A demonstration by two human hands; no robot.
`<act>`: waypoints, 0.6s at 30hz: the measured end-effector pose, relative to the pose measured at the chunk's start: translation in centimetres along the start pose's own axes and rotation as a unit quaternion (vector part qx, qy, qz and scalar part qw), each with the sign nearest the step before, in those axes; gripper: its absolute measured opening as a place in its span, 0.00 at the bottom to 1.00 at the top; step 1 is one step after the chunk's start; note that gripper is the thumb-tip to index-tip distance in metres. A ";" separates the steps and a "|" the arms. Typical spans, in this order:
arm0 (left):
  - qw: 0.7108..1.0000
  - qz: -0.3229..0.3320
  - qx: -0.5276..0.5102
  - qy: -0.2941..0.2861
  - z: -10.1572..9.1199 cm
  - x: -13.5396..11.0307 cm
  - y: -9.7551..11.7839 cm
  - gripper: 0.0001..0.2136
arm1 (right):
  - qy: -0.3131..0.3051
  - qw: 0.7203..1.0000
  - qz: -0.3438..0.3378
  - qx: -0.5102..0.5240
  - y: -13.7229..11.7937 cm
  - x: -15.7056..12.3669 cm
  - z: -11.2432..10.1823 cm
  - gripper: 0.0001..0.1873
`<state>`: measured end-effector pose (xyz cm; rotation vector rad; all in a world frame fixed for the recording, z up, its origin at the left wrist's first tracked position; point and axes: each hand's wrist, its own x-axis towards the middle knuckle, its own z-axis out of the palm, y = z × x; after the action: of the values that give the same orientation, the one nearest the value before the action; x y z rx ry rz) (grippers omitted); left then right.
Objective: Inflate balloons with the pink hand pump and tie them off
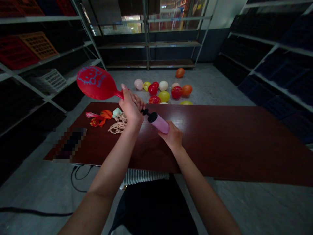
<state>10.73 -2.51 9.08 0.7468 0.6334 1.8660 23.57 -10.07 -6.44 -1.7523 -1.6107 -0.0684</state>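
A partly filled red balloon [96,83] with a blue cartoon print points up and left over the table's far left part. My left hand [132,106] is closed around its neck, which hides the balloon's mouth. My right hand [173,135] is wrapped around the pink barrel of a hand pump [160,123], held tilted above the table. The pump's black end piece reaches to my left fingers; whether the balloon sits on it is hidden. Left of my left hand lie limp orange balloons [106,115] and a tangle of beige uninflated balloons [118,124].
The dark red-brown table [220,140] spans the front. A pixelated dark object [72,143] lies at its left edge. Beyond it, several inflated balloons [164,96] rest on the grey floor. Shelves with crates [39,44] line both sides; a rack [146,45] stands behind. Cables [36,212] trail lower left.
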 end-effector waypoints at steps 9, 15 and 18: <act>0.999 -0.012 -0.022 0.047 -2.8 -0.3 -3.0 0.30 | -0.004 0.998 -0.051 -0.042 -0.2 0.1 0.5 0.20; 0.993 -0.039 -0.049 0.101 -5.9 0.2 -0.7 0.29 | -0.023 0.986 -0.132 -0.096 -1.0 -0.5 0.7 0.21; 0.988 -0.050 -0.071 0.125 -7.1 0.1 0.6 0.28 | -0.031 0.979 -0.165 -0.113 -1.2 -0.7 0.6 0.21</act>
<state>5.18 -3.28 4.75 0.3850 0.6737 1.9049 22.06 -10.42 -6.67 -1.6453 -1.9934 -0.3703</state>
